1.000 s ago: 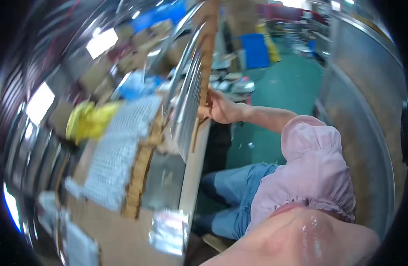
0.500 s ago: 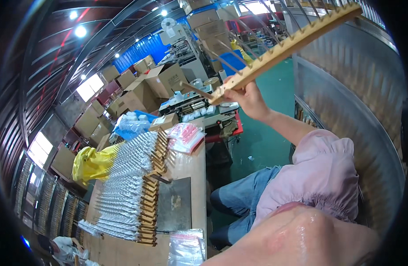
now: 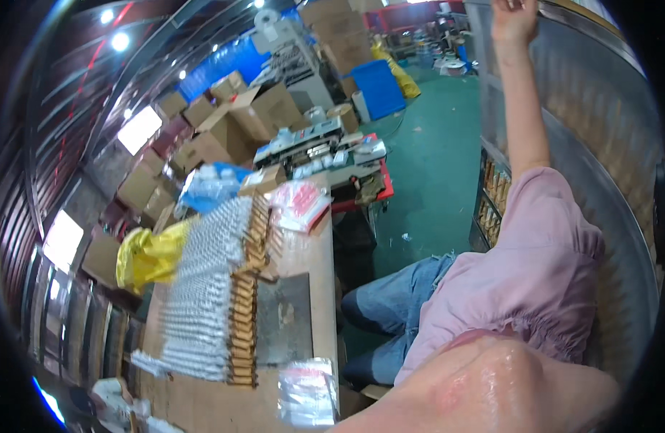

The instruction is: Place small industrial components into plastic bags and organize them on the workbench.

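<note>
My right arm reaches up, and my right hand (image 3: 516, 25) is at the top edge of the view. Its fingers look curled but are partly cut off, so what they hold does not show. The hand is nearest to a large metal panel (image 3: 600, 108), with a pale wooden-looking strip (image 3: 585, 11) along its top. On the table stands a row of wooden racks (image 3: 244, 325), with many white-coated rods (image 3: 195, 310) pointing left from them. A dark flat plate (image 3: 285, 317) lies beside the racks. My left hand is out of view.
Clear plastic bags (image 3: 307, 393) lie on the table (image 3: 224, 411); a pink-and-white packet (image 3: 300, 202) sits at its far end. Beyond are a yellow sack (image 3: 148, 256), cardboard boxes (image 3: 267, 112) and machinery (image 3: 303, 137). Another person (image 3: 112, 400) is at lower left. Green floor (image 3: 433, 159) lies between.
My right hand has moved up and right to the top edge. The long notched wooden rack with rods that it held in front of me no longer shows.
</note>
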A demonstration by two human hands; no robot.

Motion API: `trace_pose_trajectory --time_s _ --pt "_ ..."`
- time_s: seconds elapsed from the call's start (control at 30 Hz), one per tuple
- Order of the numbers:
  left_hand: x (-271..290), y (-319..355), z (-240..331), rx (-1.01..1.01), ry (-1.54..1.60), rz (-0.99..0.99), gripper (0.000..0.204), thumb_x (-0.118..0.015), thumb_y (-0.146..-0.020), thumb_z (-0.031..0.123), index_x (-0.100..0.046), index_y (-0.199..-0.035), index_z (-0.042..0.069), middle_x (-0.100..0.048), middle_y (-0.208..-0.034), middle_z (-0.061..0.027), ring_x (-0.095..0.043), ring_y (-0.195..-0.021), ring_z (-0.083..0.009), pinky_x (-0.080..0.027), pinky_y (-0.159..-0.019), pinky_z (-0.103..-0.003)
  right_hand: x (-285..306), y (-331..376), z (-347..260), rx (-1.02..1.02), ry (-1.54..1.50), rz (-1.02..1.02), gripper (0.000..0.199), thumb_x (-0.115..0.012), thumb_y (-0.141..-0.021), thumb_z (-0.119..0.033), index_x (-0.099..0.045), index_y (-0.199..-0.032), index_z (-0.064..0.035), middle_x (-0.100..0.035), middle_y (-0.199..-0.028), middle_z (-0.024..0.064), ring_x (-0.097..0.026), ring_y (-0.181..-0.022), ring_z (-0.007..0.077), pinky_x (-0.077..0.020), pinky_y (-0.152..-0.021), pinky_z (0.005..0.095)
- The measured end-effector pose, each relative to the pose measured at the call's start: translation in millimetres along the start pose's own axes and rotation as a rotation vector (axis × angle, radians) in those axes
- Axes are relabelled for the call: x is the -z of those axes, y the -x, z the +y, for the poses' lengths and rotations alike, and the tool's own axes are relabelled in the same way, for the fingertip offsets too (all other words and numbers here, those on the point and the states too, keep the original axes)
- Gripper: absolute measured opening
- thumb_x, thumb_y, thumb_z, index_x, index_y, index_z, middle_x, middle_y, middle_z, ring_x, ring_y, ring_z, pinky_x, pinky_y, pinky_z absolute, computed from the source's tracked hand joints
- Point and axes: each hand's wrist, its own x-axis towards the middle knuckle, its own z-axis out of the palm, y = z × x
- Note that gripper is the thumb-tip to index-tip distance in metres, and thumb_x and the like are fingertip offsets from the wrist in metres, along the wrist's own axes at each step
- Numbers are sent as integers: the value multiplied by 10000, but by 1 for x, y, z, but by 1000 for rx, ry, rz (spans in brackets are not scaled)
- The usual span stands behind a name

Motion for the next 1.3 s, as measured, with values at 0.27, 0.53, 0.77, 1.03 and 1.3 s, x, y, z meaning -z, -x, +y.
trace_pose_trajectory --time_s 0.27,0.53,0.77,1.03,1.3 --pt "-23 226 64 859 -5 226 600 -629 -834 331 -391 -1344 122 -614 -1023 -238 -607 -912 -409 -482 -783 -466 194 212 167 -820 556 -764 155 -571 -919 -182 -576 -1003 -52 -629 -865 75 -620 -790 149 -496 -721 282" --pt "0 206 96 547 -496 628 426 -698 -770 181 -544 -1126 4 -610 -1037 -190 -575 -966 -374 -473 -820 -433 140 503 234 -1185 293 -1410 169 -583 -921 -137 -616 -1051 -35 -627 -856 31 -606 -745 97 -489 -661 227" --pt "203 -7 30 331 196 1334 194 -527 -924 84 -559 -1096 0 -604 -1048 -70 -572 -951 -166 -449 -857 -272 91 579 91 -1186 -483 -1677 119 -618 -864 -39 -651 -972 0 -664 -857 74 -636 -740 117 -500 -646 245" --pt "243 -107 -81 693 -136 1180 297 -511 -920 323 -560 -986 38 -656 -854 -176 -639 -769 -343 -485 -663 -422 190 482 135 -1437 17 -1691 131 -616 -871 -53 -642 -984 6 -660 -809 62 -624 -717 112 -495 -639 233" --pt "319 3 -55 548 -539 1728 365 -489 -956 347 -530 -810 15 -569 -611 -147 -545 -575 -350 -399 -530 -439 232 441 167 -1501 166 -1632 111 -589 -891 -50 -634 -973 9 -618 -758 27 -578 -684 68 -465 -620 211"
